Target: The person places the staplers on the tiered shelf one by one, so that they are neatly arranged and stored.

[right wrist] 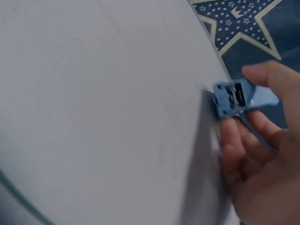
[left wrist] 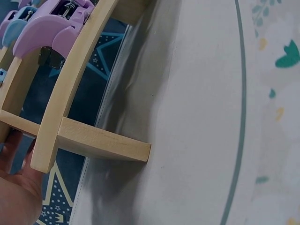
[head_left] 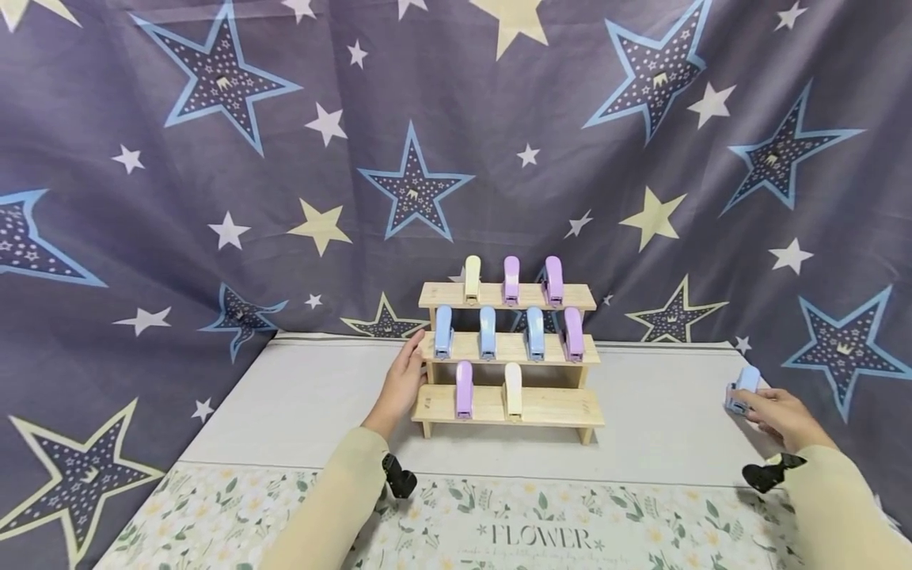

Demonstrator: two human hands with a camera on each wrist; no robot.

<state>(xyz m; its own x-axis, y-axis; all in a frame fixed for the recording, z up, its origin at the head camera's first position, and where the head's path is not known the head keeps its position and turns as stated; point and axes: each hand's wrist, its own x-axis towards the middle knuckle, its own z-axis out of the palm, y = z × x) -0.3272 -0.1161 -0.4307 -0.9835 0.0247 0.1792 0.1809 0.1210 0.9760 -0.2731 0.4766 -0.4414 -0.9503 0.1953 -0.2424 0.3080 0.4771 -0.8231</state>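
Note:
A three-step wooden display rack [head_left: 549, 405] stands on the table with small staplers on every step. On the top step are a cream stapler [head_left: 473, 279] and two purple ones. The middle step bears three blue staplers and a purple stapler [head_left: 573, 334] at its right end. Below, a purple stapler [head_left: 464, 389] stands left of a cream stapler [head_left: 513, 390]. My left hand [head_left: 400, 388] grips the rack's left side, its fingers partly hidden behind the wood. Far to the right, my right hand [head_left: 780, 416] pinches a blue stapler [right wrist: 253, 96] between thumb and fingers.
White cloth [head_left: 663, 404] covers the table around the rack, with a flower-printed strip [head_left: 684, 514] along the front. A dark star-patterned curtain [head_left: 399, 95] hangs behind and at both sides. Each sleeve carries a black wrist camera.

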